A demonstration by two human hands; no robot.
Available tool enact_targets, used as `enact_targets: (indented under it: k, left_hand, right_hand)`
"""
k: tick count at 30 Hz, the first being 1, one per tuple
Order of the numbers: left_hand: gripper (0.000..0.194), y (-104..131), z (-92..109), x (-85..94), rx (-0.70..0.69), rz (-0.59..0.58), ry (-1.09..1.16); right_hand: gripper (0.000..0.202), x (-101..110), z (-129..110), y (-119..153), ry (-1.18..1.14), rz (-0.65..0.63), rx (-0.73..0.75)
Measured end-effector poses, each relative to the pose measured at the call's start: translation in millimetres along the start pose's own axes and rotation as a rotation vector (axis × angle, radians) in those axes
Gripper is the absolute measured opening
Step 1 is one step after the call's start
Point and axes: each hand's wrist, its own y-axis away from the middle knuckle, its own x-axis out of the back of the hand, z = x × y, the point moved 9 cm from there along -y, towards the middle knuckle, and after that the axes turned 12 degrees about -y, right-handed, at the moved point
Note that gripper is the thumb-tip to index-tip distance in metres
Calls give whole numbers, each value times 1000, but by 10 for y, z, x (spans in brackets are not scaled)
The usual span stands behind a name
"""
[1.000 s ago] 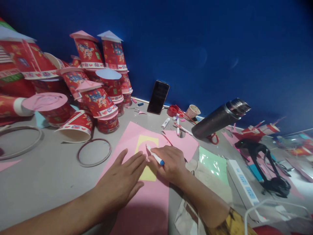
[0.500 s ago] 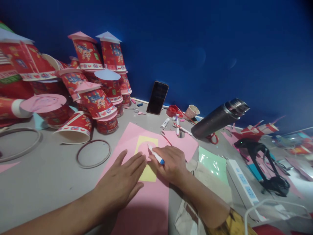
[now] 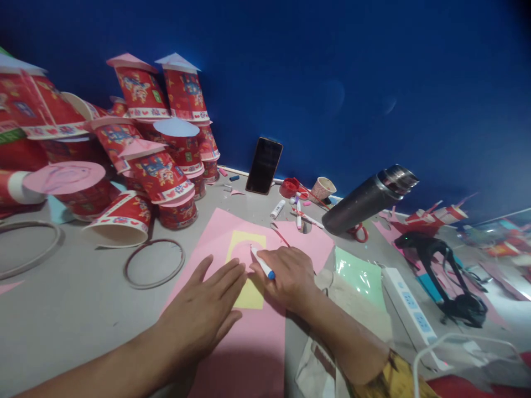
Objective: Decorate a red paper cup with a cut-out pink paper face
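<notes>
My left hand (image 3: 205,307) lies flat with fingers spread, pressing on the papers. My right hand (image 3: 288,276) grips a white marker (image 3: 263,263) with a blue end, its tip touching a round pink paper (image 3: 244,250). That round piece rests on a yellow paper strip (image 3: 252,296), partly hidden under my fingers. Beneath everything is a large pink sheet (image 3: 249,348).
Stacked red paper cups (image 3: 160,174) stand at the left, near two rings (image 3: 154,263). Behind the sheet are a phone (image 3: 264,166), loose markers (image 3: 298,214) and a dark flask (image 3: 365,202). A power strip (image 3: 409,301) lies at right.
The view has shifted slightly, so the surroundings appear a little further left. Both hands keep nearly the same pose, and the marker tip stays on the round pink paper.
</notes>
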Motion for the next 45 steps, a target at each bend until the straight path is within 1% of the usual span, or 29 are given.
enact_targets:
  k: [3, 7, 13, 16, 20, 22, 26, 29, 32, 37, 41, 45]
  left_hand:
    - [50, 9, -2, 2, 1, 2, -5]
    - [48, 34, -4, -47, 4, -13, -8]
    - [50, 38, -13, -79, -6, -51, -22]
    - [51, 49, -14, -100, -6, -44, -25]
    - [51, 95, 1, -149, -4, 5, -32]
    - [49, 108, 2, -160, 2, 16, -25]
    - [49, 86, -7, -145, 13, -17, -8]
    - [50, 73, -8, -150, 14, -50, -4]
    - [52, 85, -14, -191, 23, -65, -6]
    - [52, 97, -17, -215, 23, -54, -3]
    - [49, 76, -17, -160, 21, -32, 1]
    - [50, 57, -12, -153, 11, -76, -2]
  right_hand:
    - [20, 30, -32, 8, -3, 12, -2]
    - [19, -4, -60, -4, -11, -7, 9]
    - [17, -38, -17, -16, 9, -5, 20]
    - [20, -23, -2, 4, 17, -12, 10]
    - [18, 59, 46, 25, -22, -16, -39]
    - [16, 129, 85, 19, -45, 6, -64]
    - [17, 246, 180, -6, -105, 90, -118]
    - [19, 208, 200, -14, -173, 84, -122]
    - [18, 138, 191, -8, -199, 59, -107]
    - [22, 55, 230, 20, -197, 24, -126]
    - [22, 72, 256, 26, -209, 8, -145]
    - [19, 157, 311, 17, -208, 14, -198]
